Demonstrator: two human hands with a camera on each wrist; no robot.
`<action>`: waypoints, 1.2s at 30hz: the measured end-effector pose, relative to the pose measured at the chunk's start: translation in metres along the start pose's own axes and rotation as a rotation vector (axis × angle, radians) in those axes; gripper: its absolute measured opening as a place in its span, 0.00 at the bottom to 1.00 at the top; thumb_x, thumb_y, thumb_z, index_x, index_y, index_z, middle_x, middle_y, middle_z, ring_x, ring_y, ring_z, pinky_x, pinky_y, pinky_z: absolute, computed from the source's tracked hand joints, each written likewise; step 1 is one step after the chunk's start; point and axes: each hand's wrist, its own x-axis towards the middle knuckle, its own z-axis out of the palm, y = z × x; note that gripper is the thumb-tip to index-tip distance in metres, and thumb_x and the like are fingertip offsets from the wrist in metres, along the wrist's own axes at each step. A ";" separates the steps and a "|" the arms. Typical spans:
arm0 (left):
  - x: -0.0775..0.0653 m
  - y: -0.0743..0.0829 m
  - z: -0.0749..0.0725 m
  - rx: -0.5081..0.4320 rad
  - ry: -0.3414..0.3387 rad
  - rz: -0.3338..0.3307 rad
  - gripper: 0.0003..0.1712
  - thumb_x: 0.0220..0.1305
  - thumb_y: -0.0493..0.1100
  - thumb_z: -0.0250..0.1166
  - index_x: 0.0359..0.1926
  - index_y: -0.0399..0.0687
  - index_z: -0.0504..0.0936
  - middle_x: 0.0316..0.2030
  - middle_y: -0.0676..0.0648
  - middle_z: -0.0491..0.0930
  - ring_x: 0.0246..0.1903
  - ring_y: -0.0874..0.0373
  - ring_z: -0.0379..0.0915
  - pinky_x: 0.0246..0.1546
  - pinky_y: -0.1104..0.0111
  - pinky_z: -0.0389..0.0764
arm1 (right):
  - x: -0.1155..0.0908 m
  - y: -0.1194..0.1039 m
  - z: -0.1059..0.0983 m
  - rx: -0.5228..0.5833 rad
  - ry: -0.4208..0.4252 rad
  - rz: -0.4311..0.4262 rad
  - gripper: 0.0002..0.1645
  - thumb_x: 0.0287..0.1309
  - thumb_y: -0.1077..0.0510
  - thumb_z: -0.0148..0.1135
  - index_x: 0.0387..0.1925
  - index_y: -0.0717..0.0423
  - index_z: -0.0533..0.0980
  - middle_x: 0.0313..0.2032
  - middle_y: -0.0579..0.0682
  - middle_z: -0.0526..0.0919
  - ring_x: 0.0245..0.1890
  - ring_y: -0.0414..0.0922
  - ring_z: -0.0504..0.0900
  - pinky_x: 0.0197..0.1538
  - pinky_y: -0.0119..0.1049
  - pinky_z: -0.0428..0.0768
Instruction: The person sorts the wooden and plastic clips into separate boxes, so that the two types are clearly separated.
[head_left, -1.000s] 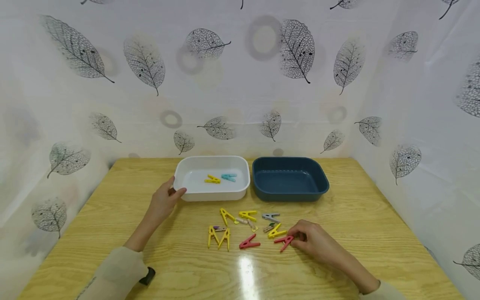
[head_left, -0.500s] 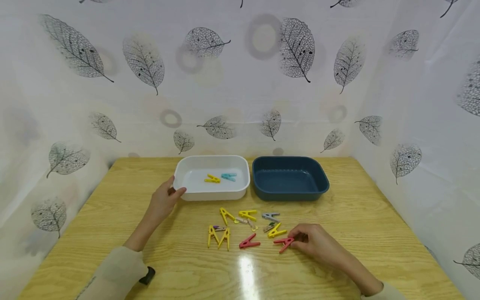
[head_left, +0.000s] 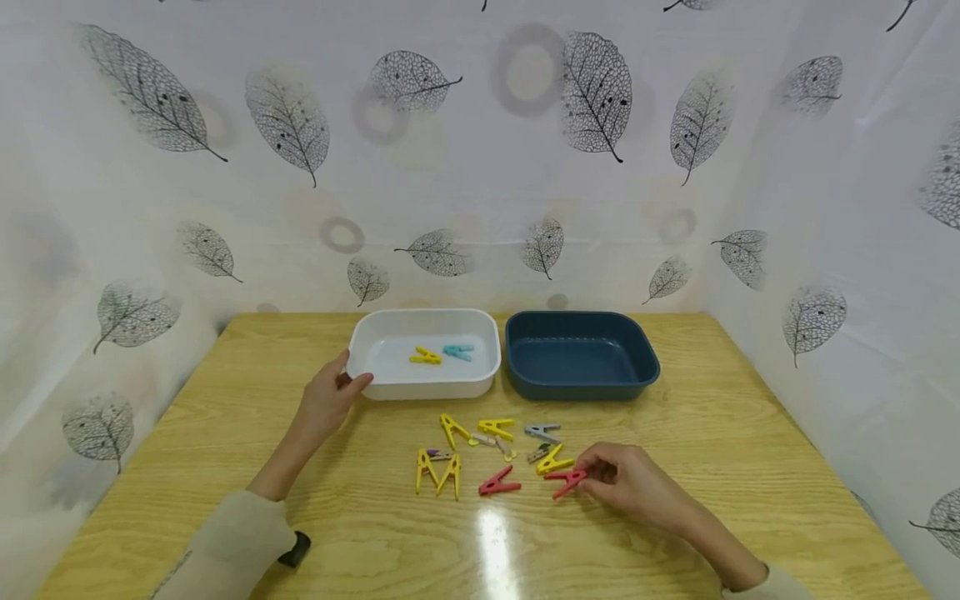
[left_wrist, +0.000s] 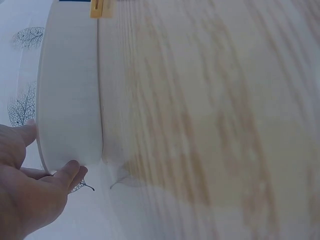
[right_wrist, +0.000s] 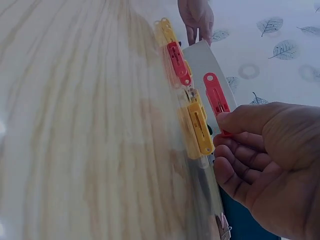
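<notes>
My right hand (head_left: 628,479) pinches a red plastic clothespin (head_left: 564,481) between thumb and fingers. In the right wrist view this red clothespin (right_wrist: 216,94) stands tilted, clear of the tabletop, its lower end at the thumb. Close by on the table lie a yellow clothespin (head_left: 553,461) and a second red clothespin (head_left: 498,482). At the far left, my left hand (head_left: 326,402) holds the left front corner of a white basin (head_left: 431,390). From the left wrist view, thumb and fingers of the left hand (left_wrist: 37,197) spread about the basin's rim and end wall.
Inside the white basin are a yellow clothespin (head_left: 425,357) and light blue ones (head_left: 458,352). A dark blue basin (head_left: 585,389) stands right beside it. A grey clothespin (head_left: 542,432), several yellow ones and small wooden ones lie before the basins on the wooden table (head_left: 360,533).
My right hand lifts very slightly, and the red clothespin in it has turned and shifted a little up and left. The left hand stays at the white basin.
</notes>
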 end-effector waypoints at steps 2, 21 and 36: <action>0.000 0.000 0.000 -0.002 -0.004 -0.004 0.42 0.79 0.45 0.60 0.78 0.28 0.49 0.75 0.25 0.55 0.70 0.33 0.62 0.65 0.50 0.75 | 0.001 -0.002 0.000 0.002 0.012 0.012 0.05 0.62 0.61 0.72 0.40 0.52 0.85 0.33 0.39 0.83 0.30 0.33 0.79 0.31 0.30 0.83; 0.000 -0.002 -0.001 -0.004 -0.009 -0.011 0.43 0.79 0.46 0.59 0.79 0.28 0.47 0.76 0.26 0.53 0.71 0.32 0.60 0.66 0.50 0.73 | 0.020 -0.023 -0.003 0.000 0.138 -0.036 0.05 0.62 0.65 0.71 0.39 0.54 0.85 0.31 0.40 0.84 0.29 0.35 0.79 0.32 0.30 0.83; 0.000 -0.001 0.000 -0.002 -0.010 -0.011 0.43 0.79 0.44 0.59 0.78 0.27 0.47 0.76 0.25 0.52 0.71 0.31 0.60 0.66 0.49 0.73 | 0.047 -0.039 -0.005 -0.077 0.207 -0.024 0.06 0.61 0.64 0.73 0.39 0.54 0.85 0.30 0.40 0.83 0.28 0.37 0.77 0.30 0.30 0.80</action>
